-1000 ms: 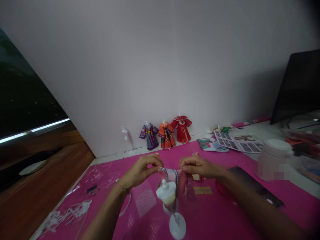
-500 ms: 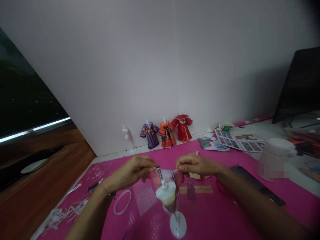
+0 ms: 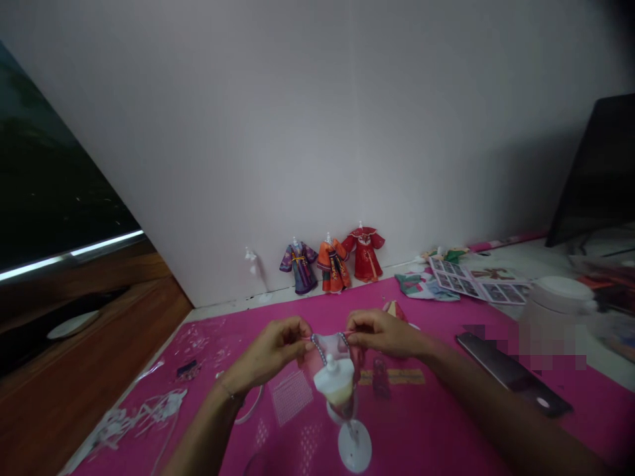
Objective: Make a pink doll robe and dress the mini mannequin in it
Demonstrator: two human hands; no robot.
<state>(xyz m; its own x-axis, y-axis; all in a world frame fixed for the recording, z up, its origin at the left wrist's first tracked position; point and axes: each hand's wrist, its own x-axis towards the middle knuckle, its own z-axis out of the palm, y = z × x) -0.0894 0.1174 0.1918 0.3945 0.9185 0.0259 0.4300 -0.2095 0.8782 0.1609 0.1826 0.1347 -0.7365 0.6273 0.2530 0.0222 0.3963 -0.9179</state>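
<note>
A white mannequin (image 3: 333,379) is stood nearest, tilted, above a round base (image 3: 355,447) on the pink mat (image 3: 411,439). Just beyond its neck, the garment (image 3: 331,344) is stretched between two hands and raised off the mat; whether the mannequin is touched by it cannot be told. Its left edge is pinched by the left hand (image 3: 284,342), thumb and fingertips closed together; its right edge is gripped likewise by the right hand (image 3: 378,331). Two beaded strips (image 3: 318,348) are seen along the cloth. Left of the mannequin, a grid sheet (image 3: 292,398) is laid, with a ring (image 3: 254,404) partly hidden by the left wrist. A ruler (image 3: 409,377) is laid to the right, and farther right a phone (image 3: 513,375). Against the wall (image 3: 297,132), purple (image 3: 299,268), orange (image 3: 334,268) and red robes (image 3: 366,256) are lined up.
</note>
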